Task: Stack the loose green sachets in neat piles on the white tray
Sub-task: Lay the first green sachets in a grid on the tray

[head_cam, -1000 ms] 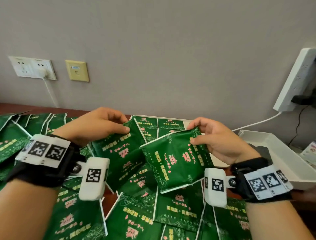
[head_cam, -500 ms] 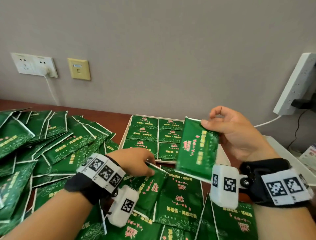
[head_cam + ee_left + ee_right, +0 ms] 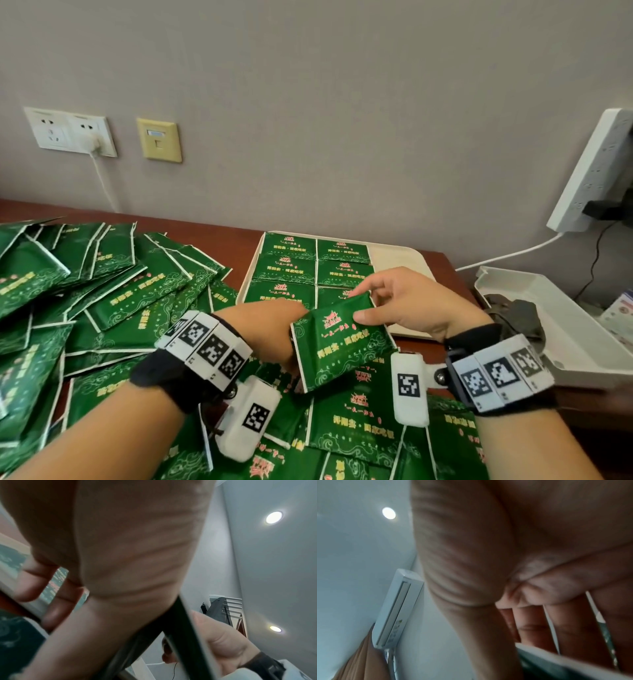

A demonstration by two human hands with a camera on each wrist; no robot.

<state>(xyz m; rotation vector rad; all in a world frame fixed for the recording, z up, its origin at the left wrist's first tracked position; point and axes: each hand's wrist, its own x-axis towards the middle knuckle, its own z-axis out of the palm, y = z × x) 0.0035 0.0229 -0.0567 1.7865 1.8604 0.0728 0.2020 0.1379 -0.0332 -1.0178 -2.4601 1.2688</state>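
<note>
My right hand (image 3: 407,308) pinches a green sachet (image 3: 339,346) just short of the white tray (image 3: 400,260); left hand's (image 3: 274,329) grip is hidden behind it. I should square its edges onto a pile.

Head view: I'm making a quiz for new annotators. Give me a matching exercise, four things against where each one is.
Things:
1. held sachet
2. white tray
3. loose sachets
4. power strip

Places:
A. leaning up against the wall, far right
B. heaped on the table, left side
C. pinched in the right hand
D. flat on the table by the wall, partly filled with green piles

Pairs: 1-C, 2-D, 3-B, 4-A
</note>
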